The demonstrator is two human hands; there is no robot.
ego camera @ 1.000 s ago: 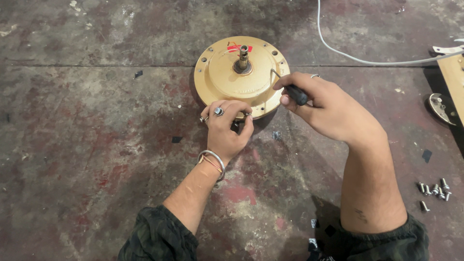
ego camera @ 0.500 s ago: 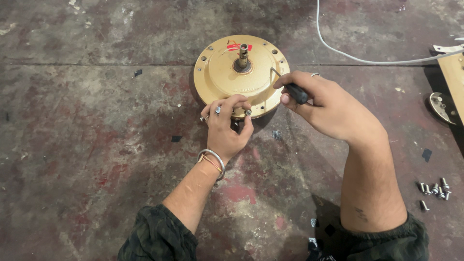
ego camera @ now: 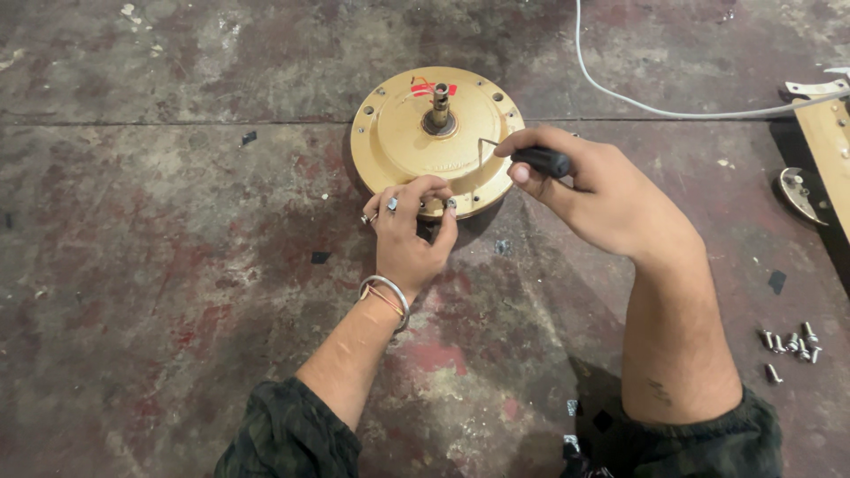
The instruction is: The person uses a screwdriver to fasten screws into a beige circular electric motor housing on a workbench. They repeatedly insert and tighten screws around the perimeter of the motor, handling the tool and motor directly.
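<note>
Motor housing [ego camera: 403, 142] gold, flat on floor [ego camera: 159, 265]. Left hand [ego camera: 409, 232] fingers pinch its near rim. Right hand [ego camera: 602, 190] fingers wrapped around screwdriver [ego camera: 531, 158], tip on housing. Screws [ego camera: 788, 345] lie well right.

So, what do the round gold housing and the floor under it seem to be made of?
The round gold housing looks like metal with a satin gold paint: smooth, evenly coloured, with drilled rim holes. The floor looks like bare concrete, dull grey with worn reddish stains and a straight joint line. Neither is certain from looks alone.
</note>
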